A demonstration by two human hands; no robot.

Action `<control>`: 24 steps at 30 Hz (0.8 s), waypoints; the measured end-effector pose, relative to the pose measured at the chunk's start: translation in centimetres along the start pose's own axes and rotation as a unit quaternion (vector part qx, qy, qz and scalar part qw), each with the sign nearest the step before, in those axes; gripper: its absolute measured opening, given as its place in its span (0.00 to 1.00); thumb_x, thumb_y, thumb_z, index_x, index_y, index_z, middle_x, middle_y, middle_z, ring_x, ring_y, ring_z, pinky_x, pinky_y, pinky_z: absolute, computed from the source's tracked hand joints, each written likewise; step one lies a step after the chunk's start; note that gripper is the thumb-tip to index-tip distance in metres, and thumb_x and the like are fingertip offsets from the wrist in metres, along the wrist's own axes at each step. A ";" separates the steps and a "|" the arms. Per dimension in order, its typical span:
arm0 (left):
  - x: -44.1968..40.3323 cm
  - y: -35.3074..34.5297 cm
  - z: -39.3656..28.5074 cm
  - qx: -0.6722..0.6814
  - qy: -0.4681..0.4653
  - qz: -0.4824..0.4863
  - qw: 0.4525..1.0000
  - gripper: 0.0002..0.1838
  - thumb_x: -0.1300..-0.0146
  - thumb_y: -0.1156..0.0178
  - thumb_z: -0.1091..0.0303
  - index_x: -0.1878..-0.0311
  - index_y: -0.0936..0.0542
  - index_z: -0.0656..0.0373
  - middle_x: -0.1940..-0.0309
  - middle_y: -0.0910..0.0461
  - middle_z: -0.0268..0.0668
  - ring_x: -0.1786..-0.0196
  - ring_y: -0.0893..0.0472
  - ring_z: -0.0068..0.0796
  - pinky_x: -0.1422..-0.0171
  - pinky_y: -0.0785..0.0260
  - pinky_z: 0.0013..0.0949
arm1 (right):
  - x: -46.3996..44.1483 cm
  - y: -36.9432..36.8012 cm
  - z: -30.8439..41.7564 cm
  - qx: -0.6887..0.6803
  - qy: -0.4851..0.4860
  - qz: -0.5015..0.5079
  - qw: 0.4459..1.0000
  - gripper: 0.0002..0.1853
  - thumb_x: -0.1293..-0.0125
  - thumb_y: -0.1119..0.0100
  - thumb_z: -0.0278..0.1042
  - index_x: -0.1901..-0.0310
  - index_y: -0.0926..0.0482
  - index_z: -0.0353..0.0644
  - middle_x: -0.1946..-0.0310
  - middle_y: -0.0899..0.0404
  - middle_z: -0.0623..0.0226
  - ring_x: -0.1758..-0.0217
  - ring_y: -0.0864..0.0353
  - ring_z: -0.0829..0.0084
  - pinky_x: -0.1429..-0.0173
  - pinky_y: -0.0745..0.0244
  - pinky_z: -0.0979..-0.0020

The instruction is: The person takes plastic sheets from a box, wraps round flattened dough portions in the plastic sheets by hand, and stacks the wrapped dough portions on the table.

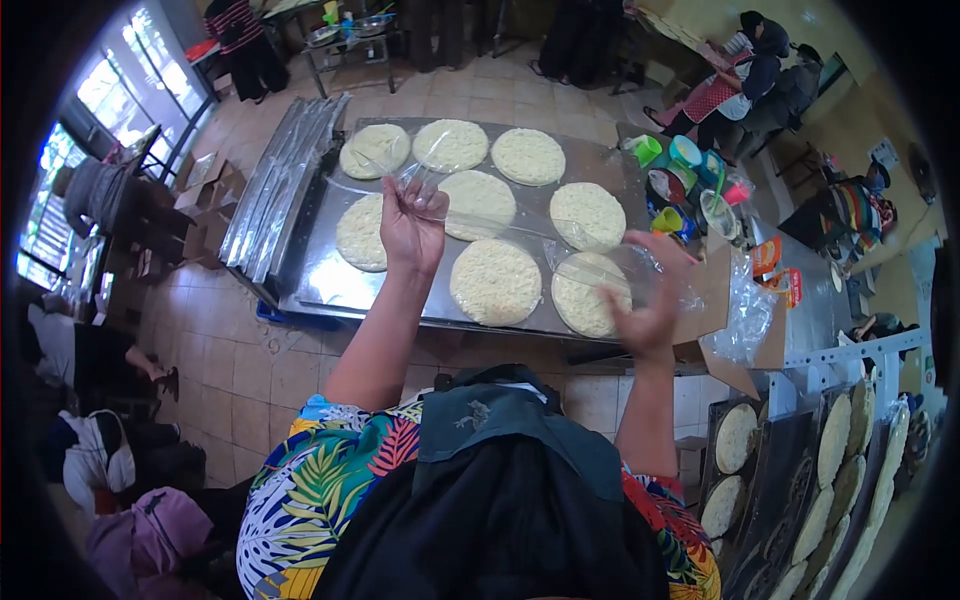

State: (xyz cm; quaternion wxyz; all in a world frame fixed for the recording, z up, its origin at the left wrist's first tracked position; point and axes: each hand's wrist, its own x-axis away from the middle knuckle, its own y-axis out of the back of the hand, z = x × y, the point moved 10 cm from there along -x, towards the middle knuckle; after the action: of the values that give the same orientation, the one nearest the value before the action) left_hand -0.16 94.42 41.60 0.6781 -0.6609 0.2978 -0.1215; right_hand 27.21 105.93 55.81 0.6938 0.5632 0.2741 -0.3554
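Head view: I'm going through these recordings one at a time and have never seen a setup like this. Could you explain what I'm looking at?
There is no machine here: a person works with two bare hands. The one picture comes from a camera worn on that person's head, looking forward and down, so the arms reach away from you.

In front is a metal surface with eight round, pale discs that look like dough. Above them, the fingers of the left hand pinch clear plastic film, which stretches toward the right hand. That hand is blurred, so its grip cannot be told.

At right stands an open cardboard box.
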 end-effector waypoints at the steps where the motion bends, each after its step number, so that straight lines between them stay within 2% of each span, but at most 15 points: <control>1: 0.4 -0.5 -0.9 -0.002 -0.017 0.008 1.000 0.19 0.26 0.57 0.56 0.73 0.34 0.54 0.78 0.40 0.28 0.72 0.38 0.23 0.64 0.41 0.28 | -0.6 -2.9 1.1 -0.011 -0.010 0.092 0.996 0.19 0.43 0.36 0.36 0.52 0.27 0.40 0.63 0.25 0.62 0.57 0.25 0.63 0.41 0.35 0.61; 3: 1.5 -1.0 -2.9 -0.008 -0.043 0.018 0.999 0.19 0.26 0.57 0.56 0.73 0.34 0.55 0.78 0.39 0.28 0.72 0.38 0.23 0.63 0.41 0.28 | -0.1 -5.8 2.0 -0.029 -0.011 0.183 0.983 0.16 0.44 0.36 0.37 0.56 0.24 0.42 0.67 0.24 0.64 0.60 0.24 0.64 0.45 0.32 0.64; 5: 3.1 -0.7 -6.5 -0.144 -0.108 0.005 0.984 0.15 0.27 0.53 0.56 0.61 0.30 0.59 0.68 0.30 0.31 0.62 0.31 0.25 0.55 0.36 0.31 | 2.5 -9.9 -0.5 -0.150 -0.174 0.316 0.921 0.10 0.44 0.35 0.37 0.64 0.22 0.42 0.74 0.26 0.66 0.66 0.24 0.67 0.57 0.30 0.67; 6: 4.0 -1.0 -8.1 -0.144 -0.127 0.003 0.981 0.15 0.27 0.53 0.56 0.61 0.30 0.59 0.68 0.30 0.31 0.62 0.31 0.25 0.55 0.36 0.31 | 2.1 -10.0 0.3 -0.155 -0.157 0.325 0.920 0.10 0.44 0.35 0.37 0.64 0.22 0.42 0.74 0.26 0.66 0.66 0.24 0.67 0.57 0.30 0.67; 7: 6.2 0.3 -12.1 -0.322 -0.236 -0.144 0.905 0.15 0.29 0.49 0.58 0.52 0.33 0.61 0.59 0.30 0.35 0.54 0.31 0.28 0.47 0.37 0.34 | 1.8 -9.6 1.3 -0.196 -0.151 0.317 0.916 0.08 0.44 0.36 0.36 0.67 0.22 0.42 0.74 0.26 0.65 0.67 0.25 0.66 0.61 0.31 0.66; 8: 9.2 0.2 -15.6 -0.477 -0.323 -0.285 0.766 0.21 0.32 0.45 0.61 0.42 0.36 0.62 0.50 0.29 0.39 0.45 0.30 0.31 0.39 0.38 0.37 | 1.8 -9.4 2.2 -0.238 -0.149 0.307 0.909 0.08 0.43 0.36 0.36 0.70 0.21 0.42 0.75 0.27 0.64 0.69 0.26 0.66 0.64 0.32 0.65; 10: 14.1 -10.9 -15.4 -0.702 -0.481 -0.194 0.488 0.37 0.39 0.38 0.70 0.33 0.48 0.63 0.40 0.37 0.43 0.34 0.38 0.36 0.30 0.47 0.40 | 1.6 -9.6 3.3 -0.236 -0.104 0.311 0.914 0.08 0.44 0.36 0.36 0.70 0.22 0.41 0.74 0.27 0.63 0.69 0.27 0.65 0.64 0.33 0.65; 11: 14.7 -14.5 -13.0 -0.730 -0.483 -0.052 0.480 0.38 0.47 0.37 0.79 0.34 0.44 0.63 0.37 0.38 0.43 0.32 0.40 0.38 0.26 0.53 0.40 | 1.5 -9.6 4.4 -0.236 -0.069 0.317 0.916 0.07 0.45 0.35 0.33 0.70 0.22 0.40 0.75 0.28 0.64 0.70 0.28 0.67 0.65 0.33 0.68; 12: 14.3 -17.3 -9.6 -0.717 -0.414 0.099 0.552 0.37 0.52 0.37 0.78 0.36 0.39 0.61 0.38 0.35 0.43 0.32 0.38 0.39 0.25 0.59 0.42 | 2.0 -9.5 5.4 -0.236 -0.040 0.326 0.915 0.07 0.46 0.34 0.31 0.69 0.21 0.39 0.75 0.29 0.65 0.71 0.29 0.70 0.66 0.34 0.71; 13: 14.5 -18.5 -5.7 -0.832 -0.284 0.176 0.442 0.35 0.57 0.38 0.75 0.40 0.34 0.59 0.41 0.30 0.42 0.33 0.34 0.39 0.24 0.67 0.45 | 2.3 -9.5 6.3 -0.250 -0.020 0.335 0.908 0.09 0.47 0.32 0.33 0.68 0.22 0.40 0.75 0.30 0.65 0.71 0.30 0.68 0.65 0.34 0.69; 14: 14.4 -18.0 -1.9 -0.844 -0.128 0.273 0.443 0.34 0.57 0.41 0.75 0.40 0.33 0.58 0.46 0.27 0.43 0.37 0.30 0.40 0.24 0.70 0.48 | 2.8 -9.4 6.9 -0.256 -0.024 0.347 0.902 0.09 0.47 0.32 0.33 0.68 0.22 0.40 0.75 0.30 0.65 0.71 0.30 0.68 0.65 0.34 0.69; 16: 15.3 -15.5 1.6 -0.855 0.010 0.262 0.448 0.22 0.54 0.43 0.68 0.51 0.25 0.53 0.54 0.23 0.37 0.44 0.25 0.34 0.25 0.74 0.60 | 2.9 -9.0 8.9 -0.262 -0.003 0.376 0.889 0.12 0.48 0.32 0.36 0.67 0.22 0.40 0.75 0.31 0.65 0.70 0.30 0.68 0.65 0.34 0.68; 18: 16.4 -12.6 2.9 -0.865 0.124 0.282 0.396 0.14 0.55 0.43 0.69 0.61 0.25 0.55 0.67 0.23 0.33 0.56 0.22 0.32 0.25 0.70 0.58 | 3.3 -8.2 10.0 -0.272 0.007 0.400 0.875 0.13 0.48 0.32 0.38 0.65 0.22 0.41 0.74 0.30 0.65 0.69 0.30 0.69 0.64 0.34 0.69; 20: 17.6 -11.7 2.8 -0.862 0.122 0.279 0.405 0.11 0.55 0.44 0.70 0.65 0.26 0.55 0.72 0.26 0.31 0.61 0.23 0.30 0.26 0.64 0.54 | 5.1 -8.4 9.9 -0.320 -0.055 0.446 0.834 0.13 0.43 0.36 0.42 0.65 0.21 0.41 0.69 0.24 0.61 0.66 0.23 0.63 0.62 0.30 0.66; 24: 19.6 -10.9 1.7 -0.871 0.082 0.228 0.427 0.06 0.56 0.44 0.72 0.73 0.29 0.56 0.78 0.30 0.31 0.69 0.25 0.29 0.33 0.52 0.48 | 8.1 -8.6 9.0 -0.355 -0.103 0.428 0.825 0.09 0.38 0.41 0.37 0.65 0.22 0.39 0.70 0.24 0.61 0.68 0.24 0.65 0.62 0.30 0.67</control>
State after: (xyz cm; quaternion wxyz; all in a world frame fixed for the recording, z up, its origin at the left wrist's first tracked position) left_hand 18.80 83.83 47.33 -0.2835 -0.7949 0.4394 0.3077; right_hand 24.95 94.65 46.40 0.9523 0.2995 0.0403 0.0428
